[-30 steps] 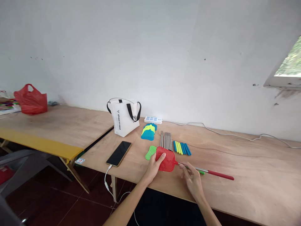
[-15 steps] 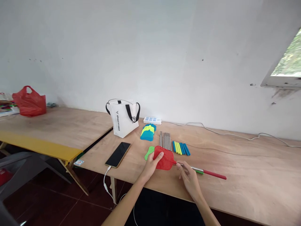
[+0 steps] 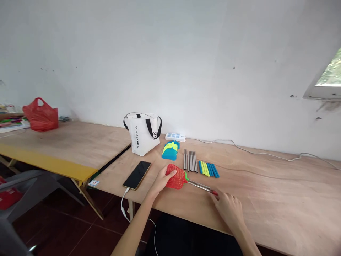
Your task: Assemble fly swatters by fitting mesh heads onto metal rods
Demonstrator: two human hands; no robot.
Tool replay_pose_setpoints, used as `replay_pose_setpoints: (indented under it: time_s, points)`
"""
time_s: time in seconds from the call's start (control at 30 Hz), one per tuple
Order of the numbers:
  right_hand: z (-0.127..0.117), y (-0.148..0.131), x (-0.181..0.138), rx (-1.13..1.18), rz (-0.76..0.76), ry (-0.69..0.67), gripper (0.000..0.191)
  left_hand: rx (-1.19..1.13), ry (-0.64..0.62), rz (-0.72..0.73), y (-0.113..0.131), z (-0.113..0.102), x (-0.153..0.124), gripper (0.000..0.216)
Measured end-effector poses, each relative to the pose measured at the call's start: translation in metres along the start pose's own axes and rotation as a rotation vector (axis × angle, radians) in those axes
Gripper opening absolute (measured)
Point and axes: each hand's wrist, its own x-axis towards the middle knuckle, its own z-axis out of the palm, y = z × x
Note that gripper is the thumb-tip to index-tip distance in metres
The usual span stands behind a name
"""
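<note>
My left hand (image 3: 160,181) grips the red mesh head of a fly swatter (image 3: 179,177), thumb on top. Farther right, my right hand (image 3: 229,207) is closed around the red handle end of the same swatter, hiding most of that handle. A silver shaft joins the two ends. Behind the red head shows a bit of a green fly swatter (image 3: 187,176), mostly covered. Beyond my hands lie a stack of blue and yellow swatter heads (image 3: 169,152), a row of several metal tubes (image 3: 191,162) and several blue and yellow handles (image 3: 208,169).
A phone (image 3: 137,175) with a white cable lies left of my hands. Behind it stands a white tote bag (image 3: 144,138). Against the wall is a power strip (image 3: 175,137) with its cord running right. A red plastic bag (image 3: 42,117) sits on the left table.
My right hand has slid from near the swatter's neck right to its handle. The red head has shifted slightly left over the green one. The camera view has turned a little left.
</note>
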Motion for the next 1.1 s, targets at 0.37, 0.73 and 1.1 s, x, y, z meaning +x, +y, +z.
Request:
replay_pose_setpoints:
  time_s: [0.37,0.73,1.1]
  points:
    - [-0.007,0.048,0.019,0.256,-0.182,-0.140,0.031,0.229,0.017,0.049,-0.026,-0.010,0.005,0.046]
    - [0.006,0.050,0.017,0.229,-0.245,-0.051,0.038,0.670,0.204,0.169,-0.032,-0.007,0.004,0.038]
    - [0.007,0.049,0.018,0.237,-0.275,-0.084,0.044,1.055,0.121,0.208,-0.038,-0.004,0.002,0.030]
